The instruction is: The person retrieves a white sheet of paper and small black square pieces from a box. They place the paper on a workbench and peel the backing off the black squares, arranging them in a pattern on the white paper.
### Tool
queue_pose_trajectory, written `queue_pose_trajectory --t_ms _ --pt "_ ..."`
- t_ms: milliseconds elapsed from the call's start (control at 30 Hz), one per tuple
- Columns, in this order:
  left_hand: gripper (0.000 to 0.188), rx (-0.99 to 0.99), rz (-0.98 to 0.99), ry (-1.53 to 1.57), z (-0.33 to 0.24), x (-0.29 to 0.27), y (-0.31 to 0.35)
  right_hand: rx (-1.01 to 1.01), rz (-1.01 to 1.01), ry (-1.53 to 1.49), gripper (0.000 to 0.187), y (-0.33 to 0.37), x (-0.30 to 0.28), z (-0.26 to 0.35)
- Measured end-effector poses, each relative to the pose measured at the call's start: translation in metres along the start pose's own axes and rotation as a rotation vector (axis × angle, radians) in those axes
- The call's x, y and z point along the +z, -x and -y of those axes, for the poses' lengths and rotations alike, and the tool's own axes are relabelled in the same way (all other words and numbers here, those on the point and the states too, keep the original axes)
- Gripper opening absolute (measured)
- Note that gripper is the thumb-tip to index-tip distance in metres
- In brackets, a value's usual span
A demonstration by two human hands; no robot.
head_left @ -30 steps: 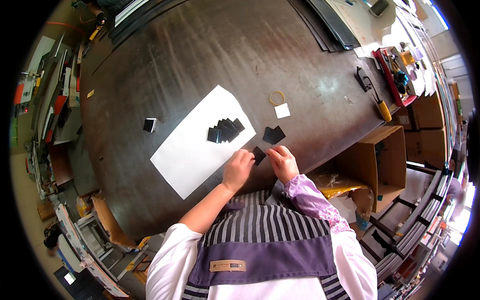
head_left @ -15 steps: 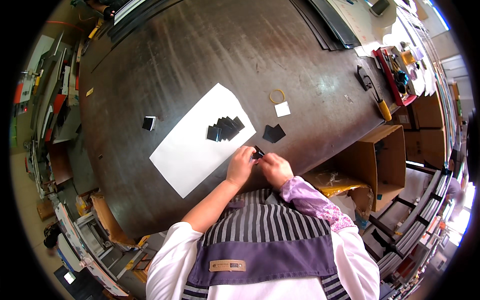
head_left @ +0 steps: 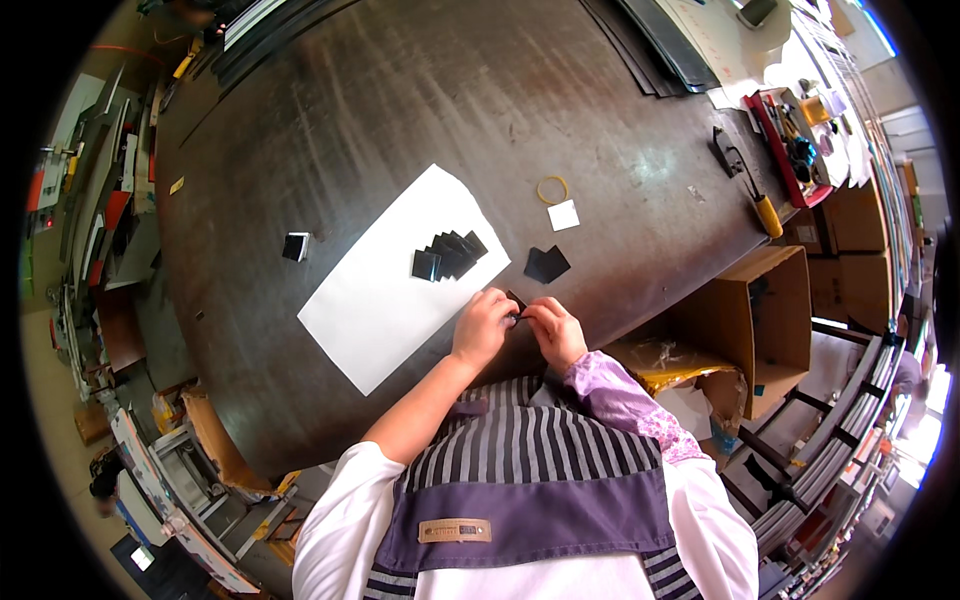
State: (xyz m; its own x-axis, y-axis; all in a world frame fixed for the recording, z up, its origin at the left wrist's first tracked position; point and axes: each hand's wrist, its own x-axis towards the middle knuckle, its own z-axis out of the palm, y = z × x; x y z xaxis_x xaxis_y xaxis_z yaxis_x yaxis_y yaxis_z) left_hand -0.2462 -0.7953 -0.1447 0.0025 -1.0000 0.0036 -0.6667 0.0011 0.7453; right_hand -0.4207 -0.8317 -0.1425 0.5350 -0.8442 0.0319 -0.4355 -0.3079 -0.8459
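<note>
Close in front of my body, my left hand (head_left: pixel 482 326) grips a small black square piece (head_left: pixel 516 303), partly hidden by the fingers. My right hand (head_left: pixel 556 332) pinches at the near edge of that same piece, fingertips together. Just beyond the hands lie two overlapping black squares (head_left: pixel 547 264) on the dark table. A white sheet (head_left: pixel 370 300) rests to the left, with a fanned row of several black squares (head_left: pixel 450 256) on it. Farther off are a white square (head_left: pixel 563 215) and a yellow rubber band (head_left: pixel 552 190) that touches or nearly touches it.
A small stack of black-topped squares (head_left: pixel 296 246) stands left of the sheet. At the right table edge are a yellow-handled tool (head_left: pixel 767 215) and a red tray (head_left: pixel 780 150) of tools. Open cardboard boxes (head_left: pixel 775 320) stand below that edge. Long dark strips (head_left: pixel 660 45) lie at the far right.
My right hand has shifted slightly, its fingertips now a little apart from the left hand's. The left hand keeps its grip on the black piece. The things on the table stay put.
</note>
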Motion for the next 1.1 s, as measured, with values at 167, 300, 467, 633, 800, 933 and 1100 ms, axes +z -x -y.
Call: queue_pose_trajectory --t_ms 167,300,467,633,800,933,1100 --pt "0.019 -0.042 0.009 0.122 0.012 0.004 -0.004 0.144 0.060 -0.166 0.016 0.002 0.002 -0.008" --pt "0.008 -0.496 0.007 0.922 0.022 -0.016 -0.003 0.142 0.069 -0.150 0.016 0.003 0.002 -0.010" --pt "0.022 -0.403 -0.075 0.331 0.020 -0.026 -0.001 0.200 0.090 -0.186 0.015 0.000 -0.001 -0.003" --pt "0.028 -0.356 0.024 -0.156 0.007 -0.002 0.000 0.317 0.046 -0.335 0.017 0.006 0.004 -0.014" --pt "0.023 -0.464 -0.032 0.088 -0.005 0.004 -0.014 0.385 -0.015 -0.540 0.017 0.011 0.005 -0.012" --pt "0.021 -0.386 -0.048 0.132 0.000 0.006 -0.019 0.429 -0.064 -0.757 0.017 0.015 0.007 -0.013" --pt "0.015 -0.354 -0.132 0.220 0.002 0.010 -0.017 0.434 -0.079 -0.777 0.017 0.017 0.006 -0.016"
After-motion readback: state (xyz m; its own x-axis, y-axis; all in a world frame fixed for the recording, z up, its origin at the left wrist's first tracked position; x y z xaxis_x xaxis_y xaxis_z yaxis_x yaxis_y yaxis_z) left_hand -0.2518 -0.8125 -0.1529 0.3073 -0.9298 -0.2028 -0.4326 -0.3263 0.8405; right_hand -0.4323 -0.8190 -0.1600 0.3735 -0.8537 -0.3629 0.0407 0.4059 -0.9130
